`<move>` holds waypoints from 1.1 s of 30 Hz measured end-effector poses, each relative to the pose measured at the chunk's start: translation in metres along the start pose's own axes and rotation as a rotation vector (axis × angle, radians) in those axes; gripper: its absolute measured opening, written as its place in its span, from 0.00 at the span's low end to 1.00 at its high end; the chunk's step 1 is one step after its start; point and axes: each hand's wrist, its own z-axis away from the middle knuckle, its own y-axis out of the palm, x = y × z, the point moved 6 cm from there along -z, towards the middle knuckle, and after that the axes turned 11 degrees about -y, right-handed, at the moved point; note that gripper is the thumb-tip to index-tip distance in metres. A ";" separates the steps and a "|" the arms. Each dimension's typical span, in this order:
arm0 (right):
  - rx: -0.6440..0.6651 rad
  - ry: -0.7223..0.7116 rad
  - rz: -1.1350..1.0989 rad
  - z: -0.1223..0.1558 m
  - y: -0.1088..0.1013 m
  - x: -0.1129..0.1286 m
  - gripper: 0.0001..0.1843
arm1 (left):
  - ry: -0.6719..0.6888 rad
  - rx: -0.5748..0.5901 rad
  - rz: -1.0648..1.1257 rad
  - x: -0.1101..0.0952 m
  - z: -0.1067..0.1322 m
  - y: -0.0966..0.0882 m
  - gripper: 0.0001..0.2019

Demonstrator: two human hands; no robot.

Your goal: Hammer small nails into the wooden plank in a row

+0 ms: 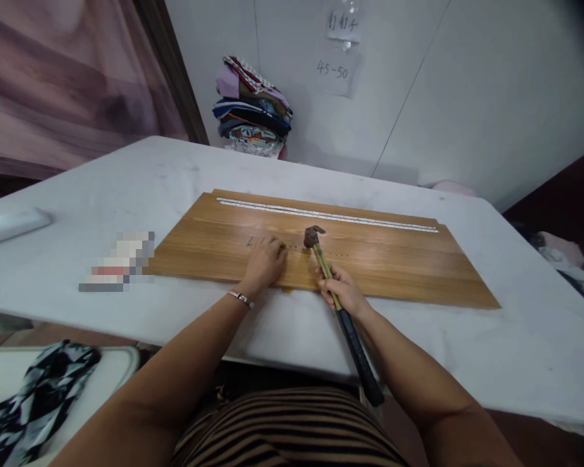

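My right hand point(343, 290) grips a claw hammer point(351, 336) partway up its handle, below the rusty head, which is over the middle of a wooden board point(409, 259). The lower part of the handle is wrapped in black and points back toward me. On the board to the left rests my left hand point(267, 258), fingers curled and closed; whatever they hold is hidden. A few small nails point(250, 240) lie just left of those fingers. Between the hands and right of the hammer runs a row of small dark dots point(338, 254), too small to make out.
Two white strips point(328, 215) lie along the board's far side. The white-covered table point(185, 170) carries a blurred-out box point(121, 259) at left. Folded clothes point(253, 110) are stacked by the wall. A patterned cloth point(43, 395) hangs over a white chair at lower left.
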 end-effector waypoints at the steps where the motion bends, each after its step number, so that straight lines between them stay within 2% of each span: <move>1: 0.001 0.002 0.001 0.000 0.000 0.000 0.15 | 0.003 -0.001 0.002 0.000 0.000 0.000 0.10; 33: 0.003 -0.006 0.010 -0.002 -0.001 0.000 0.15 | 0.018 -0.004 0.009 0.002 -0.001 0.002 0.10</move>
